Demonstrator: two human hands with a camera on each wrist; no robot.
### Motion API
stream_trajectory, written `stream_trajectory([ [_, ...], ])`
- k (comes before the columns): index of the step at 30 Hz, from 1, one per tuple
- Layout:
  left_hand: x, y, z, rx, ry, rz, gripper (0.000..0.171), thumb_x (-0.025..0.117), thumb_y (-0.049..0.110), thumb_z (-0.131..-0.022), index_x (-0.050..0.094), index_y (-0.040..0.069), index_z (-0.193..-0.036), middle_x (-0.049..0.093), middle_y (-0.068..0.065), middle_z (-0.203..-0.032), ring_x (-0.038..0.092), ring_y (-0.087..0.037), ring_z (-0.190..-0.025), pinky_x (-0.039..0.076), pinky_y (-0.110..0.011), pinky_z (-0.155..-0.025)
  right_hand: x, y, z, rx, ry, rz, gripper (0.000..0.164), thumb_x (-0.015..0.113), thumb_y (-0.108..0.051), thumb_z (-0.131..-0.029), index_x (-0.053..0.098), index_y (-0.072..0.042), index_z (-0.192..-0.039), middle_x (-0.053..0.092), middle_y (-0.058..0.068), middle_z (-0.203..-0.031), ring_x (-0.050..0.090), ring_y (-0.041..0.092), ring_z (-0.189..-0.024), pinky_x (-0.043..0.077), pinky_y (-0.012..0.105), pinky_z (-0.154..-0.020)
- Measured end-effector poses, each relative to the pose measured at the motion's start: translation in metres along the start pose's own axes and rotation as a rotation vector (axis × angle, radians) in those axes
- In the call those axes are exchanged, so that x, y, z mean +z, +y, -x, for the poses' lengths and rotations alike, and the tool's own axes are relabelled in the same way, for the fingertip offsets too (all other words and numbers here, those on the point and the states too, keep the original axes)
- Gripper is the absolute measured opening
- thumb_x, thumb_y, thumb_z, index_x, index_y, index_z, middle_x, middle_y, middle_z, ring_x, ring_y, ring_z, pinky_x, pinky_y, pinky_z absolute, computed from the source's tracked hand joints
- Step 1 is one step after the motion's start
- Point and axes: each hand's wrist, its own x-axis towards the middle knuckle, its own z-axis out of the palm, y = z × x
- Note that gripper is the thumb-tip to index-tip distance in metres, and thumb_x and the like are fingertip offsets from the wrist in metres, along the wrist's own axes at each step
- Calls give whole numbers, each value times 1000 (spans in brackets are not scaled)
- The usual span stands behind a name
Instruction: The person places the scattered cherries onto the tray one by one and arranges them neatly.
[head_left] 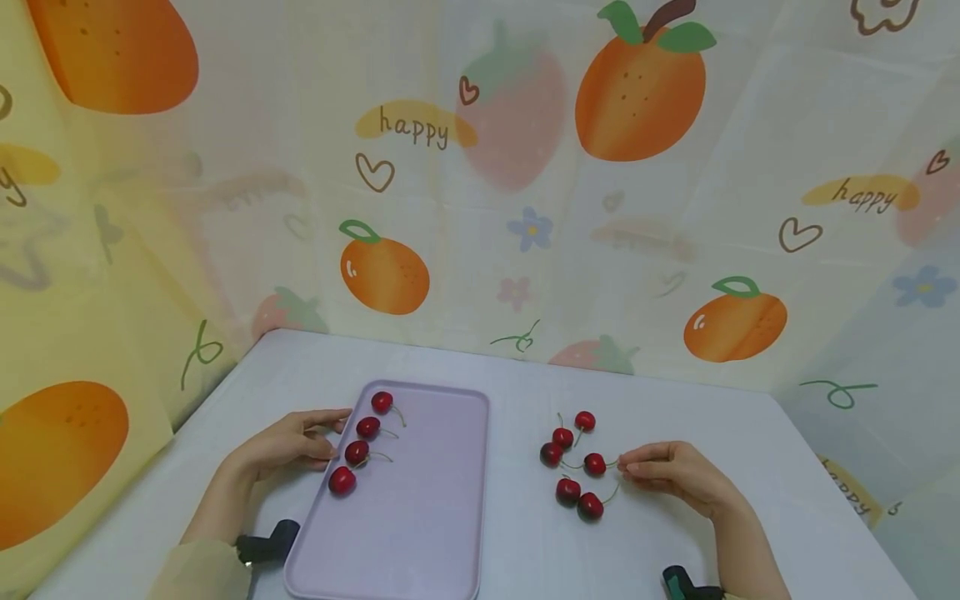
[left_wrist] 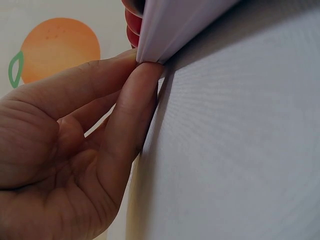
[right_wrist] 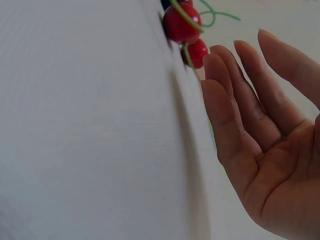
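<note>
My left hand [head_left: 288,442] is at the left edge of a pale lilac tray [head_left: 420,533]. Its thumb and index fingertips touch the rim there, close up in the left wrist view. Four... several red cherries [head_left: 342,481] with stems lie in a slanting row along the tray's left side. Right of the tray, my right hand [head_left: 678,473] reaches in over the table with fingers loosely extended. Its thumb and index fingertips are right at the stem end of one cherry [head_left: 595,464], and the other fingers are spread in the right wrist view.
More dark red cherries [head_left: 568,491] lie on the white table [head_left: 517,533] around that one, some with stems crossing. A curtain [head_left: 465,267] printed with fruit hangs behind the table. Black wrist mounts [head_left: 268,542] show at both forearms.
</note>
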Motion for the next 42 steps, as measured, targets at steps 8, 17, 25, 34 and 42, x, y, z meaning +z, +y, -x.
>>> stream_trajectory([
  [8,1,2,1,-12,10,-16,68,64,11,-82,35,6,-143,42,-22,-130,60,-15,-82,58,-26,-73,-2,11,-2,2,-59,2,37,61,-20,-89,61,6,-116,70,3,-108,66,10,-93,56,25,-85],
  [17,1,1,2,4,3,-12,68,64,11,-82,34,5,-143,42,-23,-130,61,-13,-82,58,-25,-73,4,14,-7,28,-108,22,35,63,-19,-87,63,5,-113,71,4,-103,68,13,-89,57,25,-82],
  [25,1,2,1,1,5,-9,68,64,11,-82,34,4,-143,42,-23,-130,61,-14,-83,58,-25,-73,8,14,-7,15,-137,40,35,64,-18,-86,63,7,-111,72,3,-97,67,11,-85,57,25,-78],
  [34,1,2,1,-6,5,-11,68,64,12,-83,34,5,-143,41,-23,-130,61,-14,-84,58,-25,-73,8,17,-9,27,-120,53,34,66,-20,-85,66,6,-107,73,1,-92,67,11,-80,58,27,-74],
  [42,1,2,1,-1,7,-18,68,64,13,-83,35,6,-143,42,-22,-130,61,-14,-84,58,-25,-73,9,17,-10,27,-118,54,34,66,-21,-85,66,6,-107,73,1,-89,67,10,-75,58,26,-72],
])
